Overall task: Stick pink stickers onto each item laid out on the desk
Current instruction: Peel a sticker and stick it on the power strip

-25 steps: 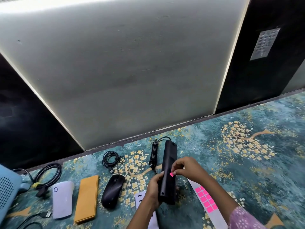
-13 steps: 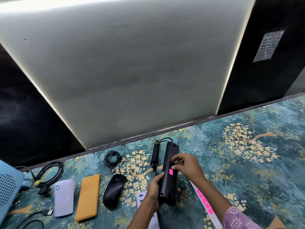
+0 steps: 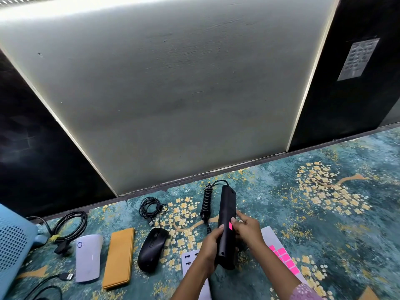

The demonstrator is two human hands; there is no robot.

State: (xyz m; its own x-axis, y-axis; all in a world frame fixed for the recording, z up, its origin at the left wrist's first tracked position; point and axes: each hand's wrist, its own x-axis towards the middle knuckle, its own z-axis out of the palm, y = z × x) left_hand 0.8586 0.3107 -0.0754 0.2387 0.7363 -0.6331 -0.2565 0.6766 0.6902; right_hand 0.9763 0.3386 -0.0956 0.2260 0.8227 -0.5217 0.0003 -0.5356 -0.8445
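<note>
Black power strip point(image 3: 226, 226) lifted off the desk, just right of the black mouse point(image 3: 152, 249). Left hand point(image 3: 211, 245) clenched round its lower body; right hand point(image 3: 246, 229) gripping its right edge beside the pink sticker point(image 3: 230, 225). Best to rub the sticker flat, corners included. Sticker sheet point(image 3: 283, 258) partly hidden behind the right forearm; strip's sockets unseen.

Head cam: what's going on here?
A person is holding a long black device with a coiled cord in both hands above the desk. The left hand grips its lower end; the right hand rests beside a pink sticker already on it. The sticker sheet lies to the right. The black mouse, orange case and white device show no sticker.
</note>
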